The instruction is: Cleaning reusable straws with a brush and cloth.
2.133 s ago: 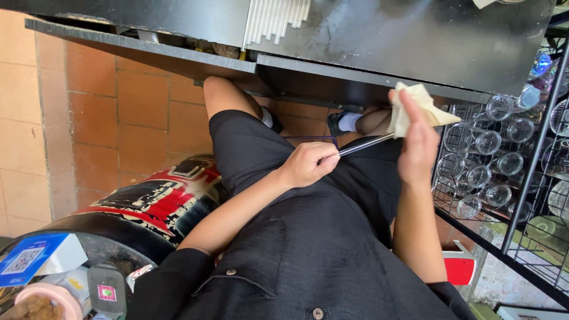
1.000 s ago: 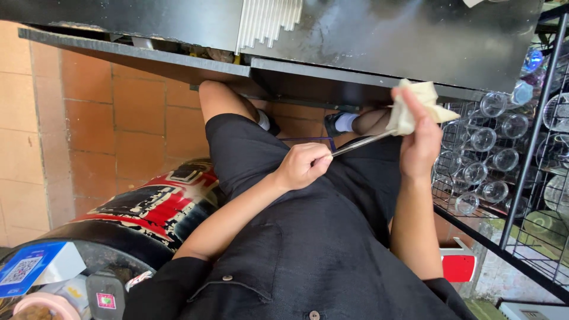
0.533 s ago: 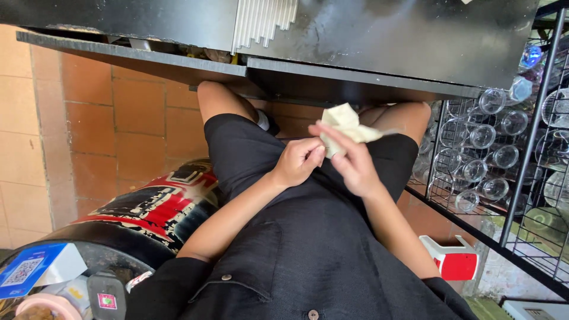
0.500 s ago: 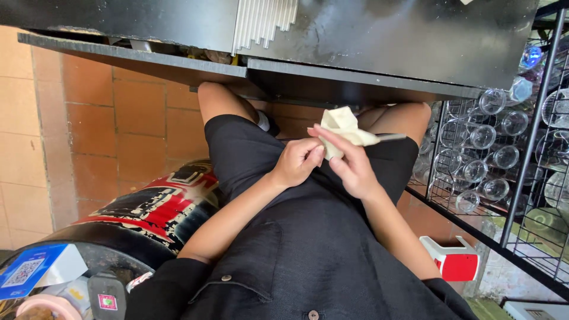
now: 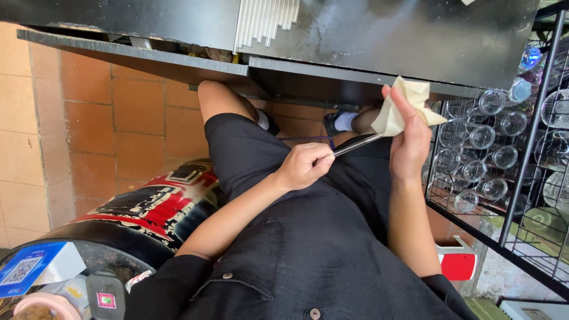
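Observation:
I am seated, looking down at my lap in black clothes. My left hand [image 5: 303,166] is closed around one end of a thin metal straw [image 5: 357,145], which slants up to the right. My right hand [image 5: 409,139] is raised beside the counter edge and pinches a folded cream cloth [image 5: 404,106] around the straw's far end. That end is hidden inside the cloth. Both hands are above my thighs.
A dark steel counter [image 5: 379,35] overhangs my knees, with white straws [image 5: 265,21] standing at its edge. A black wire rack [image 5: 521,154] of clear upturned glasses stands at right. A red, black and white barrel [image 5: 148,207] sits at my left on the terracotta tiles.
My right hand with the cloth slid in along the straw to my left hand half a second ago, then back out and up to the straw's far end. My left hand stayed put.

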